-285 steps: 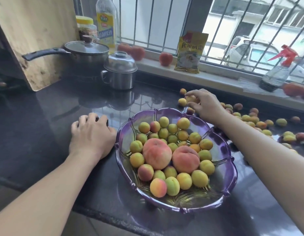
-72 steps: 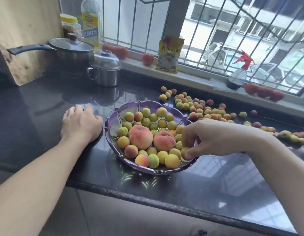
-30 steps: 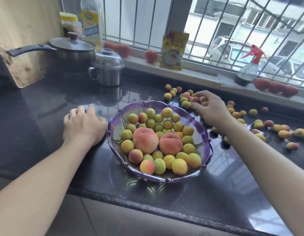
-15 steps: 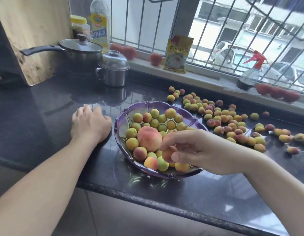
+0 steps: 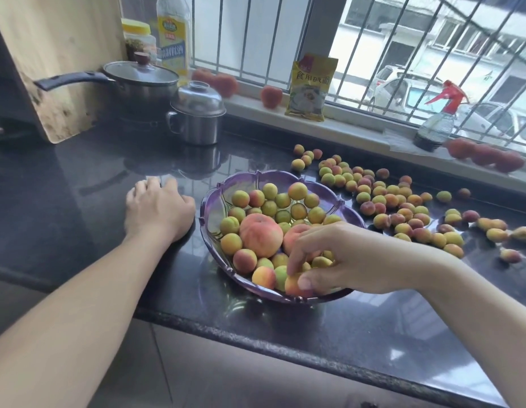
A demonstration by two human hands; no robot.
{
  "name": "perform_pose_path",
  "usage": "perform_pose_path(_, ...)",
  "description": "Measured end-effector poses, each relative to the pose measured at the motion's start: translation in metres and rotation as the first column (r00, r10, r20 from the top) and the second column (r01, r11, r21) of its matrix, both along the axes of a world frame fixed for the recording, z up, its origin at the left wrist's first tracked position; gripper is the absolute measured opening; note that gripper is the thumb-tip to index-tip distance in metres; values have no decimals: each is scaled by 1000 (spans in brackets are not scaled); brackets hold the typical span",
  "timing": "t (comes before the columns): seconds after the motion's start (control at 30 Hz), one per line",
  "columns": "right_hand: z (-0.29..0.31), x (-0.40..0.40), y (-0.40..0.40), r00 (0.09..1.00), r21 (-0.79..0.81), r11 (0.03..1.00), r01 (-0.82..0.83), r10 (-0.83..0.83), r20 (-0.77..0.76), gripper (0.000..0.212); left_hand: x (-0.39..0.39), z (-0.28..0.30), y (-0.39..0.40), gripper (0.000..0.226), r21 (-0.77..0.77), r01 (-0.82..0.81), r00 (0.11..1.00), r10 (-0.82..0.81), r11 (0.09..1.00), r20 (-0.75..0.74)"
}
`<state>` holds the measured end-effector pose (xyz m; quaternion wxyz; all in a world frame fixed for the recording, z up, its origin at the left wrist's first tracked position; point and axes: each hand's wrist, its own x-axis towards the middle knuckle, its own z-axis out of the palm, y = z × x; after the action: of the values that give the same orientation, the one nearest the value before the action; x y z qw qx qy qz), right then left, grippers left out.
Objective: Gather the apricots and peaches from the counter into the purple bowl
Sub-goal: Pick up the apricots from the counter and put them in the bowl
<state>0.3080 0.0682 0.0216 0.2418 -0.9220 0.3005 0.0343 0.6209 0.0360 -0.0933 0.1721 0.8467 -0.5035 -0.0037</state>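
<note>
The purple bowl (image 5: 214,198) sits on the dark counter and holds several apricots and two peaches; the bigger peach (image 5: 260,234) lies left of centre. My right hand (image 5: 335,257) is low over the bowl's near side, thumb and fingers pinching an apricot (image 5: 291,285) against the fruit by the rim. It partly hides the second peach (image 5: 294,235). My left hand (image 5: 157,209) rests flat on the counter just left of the bowl, holding nothing. Several loose apricots (image 5: 388,201) lie scattered on the counter right of and behind the bowl.
A lidded saucepan (image 5: 138,83) and a steel lidded pot (image 5: 197,113) stand at the back left beside a leaning wooden board (image 5: 58,54). On the sill are peaches (image 5: 270,95), a yellow packet (image 5: 310,86) and a spray bottle (image 5: 435,125). The counter's front edge (image 5: 256,325) runs just below the bowl.
My right hand took an apricot from the pile on the counter, carried it over the bowl, and has now lowered it onto the fruit at the near rim. My left hand stayed put.
</note>
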Motion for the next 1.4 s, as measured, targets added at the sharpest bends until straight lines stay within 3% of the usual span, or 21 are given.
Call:
perform_pose_path(0.3,5,3,-1,1000,-80,997,-17,16,-15,9,0,1,3,41,-2,11,1000,-11,1000,-14)
perform_pose_path(0.4,12,-4,-20,962,-132,971,200,-169,214,12,0,1,3,39,-4,23,1000,-23,1000,-9)
perform_pose_path(0.5,8,-12,-62,838,-161,868,469,-380,393,9,-2,3,-1,35,41,25,999,-27,999,47)
perform_pose_path(0.63,-19,-14,-131,712,-102,740,665,-587,385,17,-1,1,-6,32,76,24,994,-32,997,102)
perform_pose_path(0.73,-35,-6,-173,748,-239,713,659,-588,307,27,1,-2,-7,30,59,20,995,-26,998,97)
perform_pose_path(0.87,-45,17,-230,849,-379,767,517,-515,116,45,1,-2,-7,30,41,14,997,-17,999,76)
perform_pose_path(1.0,-50,42,-268,868,-317,823,471,-497,-2,56,2,-2,-7,28,39,13,996,-16,999,84)
perform_pose_path(1.17,-68,52,-287,876,-373,833,409,-472,-95,36,2,-1,-7,29,38,13,997,-16,999,73)
perform_pose_path(1.3,-60,42,-268,880,-309,836,453,-474,8,30,1,-2,-7,27,29,15,998,-17,999,62)
perform_pose_path(1.4,-33,33,-231,844,-245,811,531,-481,236,23,1,-1,-7,28,28,15,998,-17,999,57)
